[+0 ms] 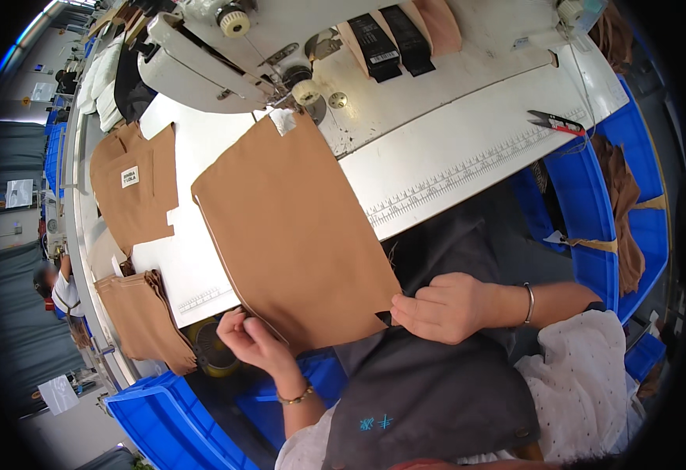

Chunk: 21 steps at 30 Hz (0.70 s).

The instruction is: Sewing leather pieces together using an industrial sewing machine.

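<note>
A large brown fabric panel (288, 227) stretches from the sewing machine (202, 66) toward me, its near end hanging past the table edge. At its far end, close to the needle area, a small white patch (283, 121) shows. My right hand (445, 308) pinches the panel's near right corner between thumb and fingers. At the near left edge, where a pale line runs along the cloth, my left hand (255, 342) is closed with its fingers curled against the edge; its exact grip is partly hidden.
Left of the panel lie a brown piece with a white label (129, 177) and a stack of brown pieces (143, 317). Black label strips (374, 47) lie beyond the machine. Thread snips (556, 123) rest near the right edge. Blue bins (172, 423) stand below and at right.
</note>
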Each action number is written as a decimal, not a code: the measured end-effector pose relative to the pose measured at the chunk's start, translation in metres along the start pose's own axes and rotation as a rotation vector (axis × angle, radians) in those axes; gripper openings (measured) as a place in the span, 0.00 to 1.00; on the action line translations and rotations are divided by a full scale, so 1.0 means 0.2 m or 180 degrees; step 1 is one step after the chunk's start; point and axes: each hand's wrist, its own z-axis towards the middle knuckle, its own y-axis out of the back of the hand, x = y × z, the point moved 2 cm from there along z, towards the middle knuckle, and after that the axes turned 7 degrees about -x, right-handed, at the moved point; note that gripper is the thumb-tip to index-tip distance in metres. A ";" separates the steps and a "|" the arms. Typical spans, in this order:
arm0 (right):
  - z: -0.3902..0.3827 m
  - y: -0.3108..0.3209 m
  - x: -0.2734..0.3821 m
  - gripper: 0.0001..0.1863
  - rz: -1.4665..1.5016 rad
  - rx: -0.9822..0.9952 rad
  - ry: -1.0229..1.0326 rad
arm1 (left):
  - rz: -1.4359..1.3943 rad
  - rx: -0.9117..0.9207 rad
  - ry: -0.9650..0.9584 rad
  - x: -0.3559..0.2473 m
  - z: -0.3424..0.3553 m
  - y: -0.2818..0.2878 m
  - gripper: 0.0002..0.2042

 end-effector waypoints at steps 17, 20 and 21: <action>0.06 0.04 -0.03 0.06 0.0075 0.0427 0.0128 | -0.0548 0.1365 0.2395 0.24 0.07 0.16 0.22; 0.06 0.04 -0.03 0.06 0.0080 0.0449 0.0117 | -0.0996 0.1237 0.2318 0.22 0.08 0.13 0.10; 0.06 0.04 -0.03 0.06 0.0087 0.0423 0.0095 | -0.1111 0.1143 0.2283 0.20 0.10 0.14 0.07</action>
